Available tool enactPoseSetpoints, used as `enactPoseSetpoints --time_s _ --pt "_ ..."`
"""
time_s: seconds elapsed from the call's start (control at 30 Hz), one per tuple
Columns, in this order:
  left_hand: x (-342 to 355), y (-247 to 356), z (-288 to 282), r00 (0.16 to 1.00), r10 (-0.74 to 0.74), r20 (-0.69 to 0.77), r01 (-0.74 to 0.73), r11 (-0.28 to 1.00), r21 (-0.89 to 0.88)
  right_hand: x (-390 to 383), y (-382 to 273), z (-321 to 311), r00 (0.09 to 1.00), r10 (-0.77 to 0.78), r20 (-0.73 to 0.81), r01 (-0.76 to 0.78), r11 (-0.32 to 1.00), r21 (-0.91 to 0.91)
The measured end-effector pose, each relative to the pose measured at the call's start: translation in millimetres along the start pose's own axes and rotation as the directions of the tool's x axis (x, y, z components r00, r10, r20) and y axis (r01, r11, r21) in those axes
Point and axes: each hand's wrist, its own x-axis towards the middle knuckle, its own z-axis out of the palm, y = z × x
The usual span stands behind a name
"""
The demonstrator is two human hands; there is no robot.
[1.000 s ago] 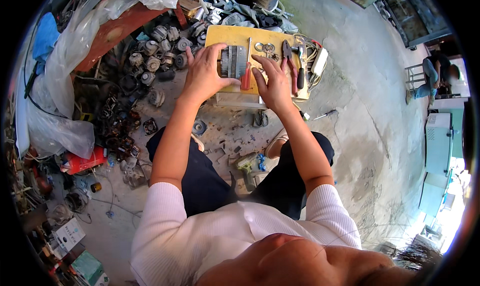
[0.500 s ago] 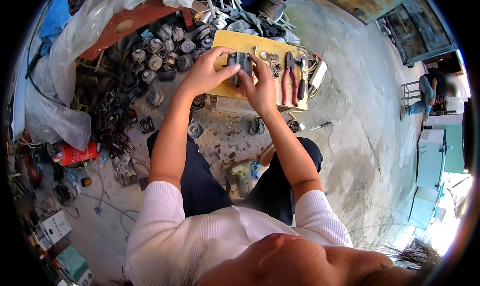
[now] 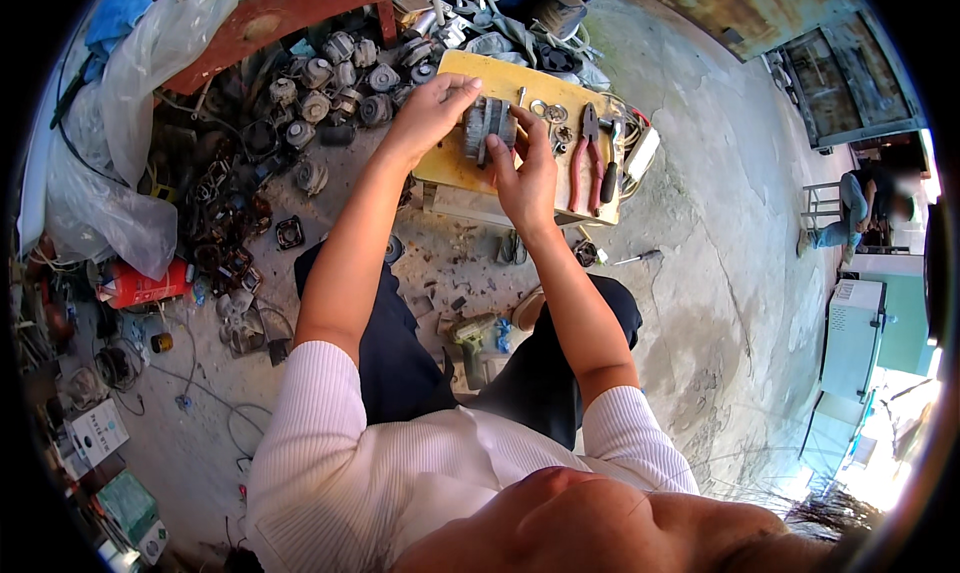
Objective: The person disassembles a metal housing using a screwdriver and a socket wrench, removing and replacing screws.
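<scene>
A grey metal, drum-shaped motor part (image 3: 487,131) is held over the yellow-topped bench (image 3: 450,168). My right hand (image 3: 527,173) grips it from the right, thumb on its near face and fingers curled around its far side. At its upper left edge is my left hand (image 3: 432,118), fingers and thumb drawn together; whether something small is pinched there is hidden. Right of my hands on the bench lie red-handled pliers (image 3: 588,163), a hammer with a dark handle (image 3: 609,178), several metal rings (image 3: 548,113) and a small socket-like metal piece (image 3: 522,96).
Used motors (image 3: 340,78) are heaped left of the bench. A green power drill (image 3: 470,343) stands on the floor between my legs. A screwdriver (image 3: 640,258) lies right of the bench. A red canister (image 3: 145,283) is at left; another person (image 3: 862,198) sits far right.
My left thumb has come off the face of the motor part, and that hand has shifted to its upper left edge. The part has turned a little in my right hand.
</scene>
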Motion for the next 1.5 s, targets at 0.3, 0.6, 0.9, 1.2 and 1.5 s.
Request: enactPoseSetpoints --time_s 0.3,0.6,0.9,1.2,1.5 --pt "2 -3 3 1.000 -0.030 -0.006 0.030 0.999 -0.033 1 -2 2 1.000 0.022 -0.005 -0.022 1.000 0.011" --pt "2 -1 6 0.998 -0.023 -0.056 0.029 0.995 0.091 2 -5 -1 0.998 0.068 0.015 -0.067 0.997 -0.031" --pt "0 3 -4 0.996 -0.046 0.076 0.045 0.999 0.023 4 0 -2 1.000 0.022 0.001 -0.022 0.999 -0.027" --pt "-2 6 -6 0.994 -0.043 0.096 0.050 0.996 -0.070 5 -4 -4 0.998 0.060 0.002 -0.060 0.998 -0.011" --pt "-1 4 -2 0.997 -0.052 0.065 0.055 0.997 -0.055 23 1 -6 0.985 -0.135 -0.103 0.120 0.983 -0.139"
